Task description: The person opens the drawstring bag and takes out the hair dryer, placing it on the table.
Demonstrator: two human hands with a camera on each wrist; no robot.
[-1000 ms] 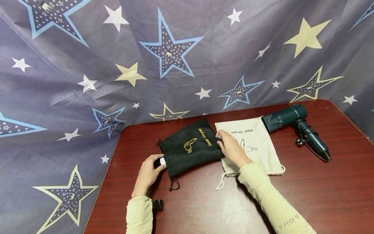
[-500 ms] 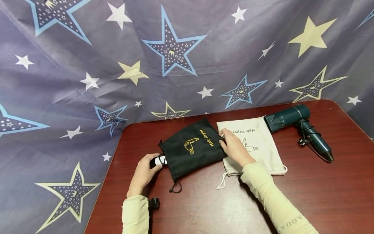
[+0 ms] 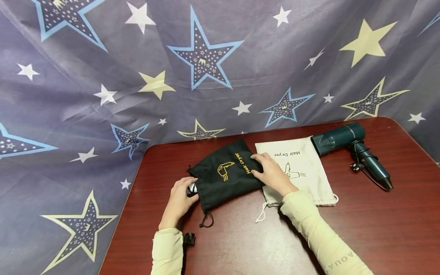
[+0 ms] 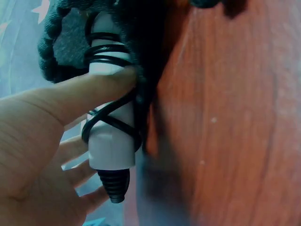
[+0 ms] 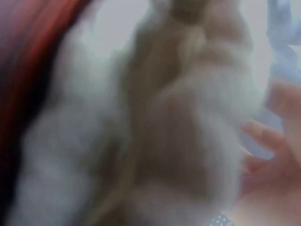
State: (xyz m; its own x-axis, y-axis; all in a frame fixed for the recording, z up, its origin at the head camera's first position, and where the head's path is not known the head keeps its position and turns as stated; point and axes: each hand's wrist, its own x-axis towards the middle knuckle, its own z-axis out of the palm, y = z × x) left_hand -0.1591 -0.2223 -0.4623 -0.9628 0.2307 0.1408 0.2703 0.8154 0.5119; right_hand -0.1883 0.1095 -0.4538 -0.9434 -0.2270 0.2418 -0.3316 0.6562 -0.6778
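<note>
A black drawstring bag (image 3: 220, 175) with yellow "Hair Dryer" lettering lies slanted on the table, its mouth to the left. From that mouth sticks the white handle of a hair dryer (image 4: 112, 149), wrapped in black cord; the rest is hidden inside the bag. My left hand (image 3: 181, 198) grips this handle, thumb across it and fingers behind. My right hand (image 3: 273, 175) grips the bag's closed end, thumb and forefinger over the lettering. Under my right hand lies a white drawstring bag (image 3: 309, 183), which appears only as blurred cloth in the right wrist view.
A dark green hair dryer (image 3: 338, 138) with its cord round the handle lies at the back right, its nozzle at the white bag's edge. The reddish-brown table (image 3: 233, 244) meets a star-patterned curtain (image 3: 213, 110) behind.
My left hand has drawn back a little, then moved right along the handle to the bag's mouth. My right hand has shifted left from the black bag's end edge onto its lettering.
</note>
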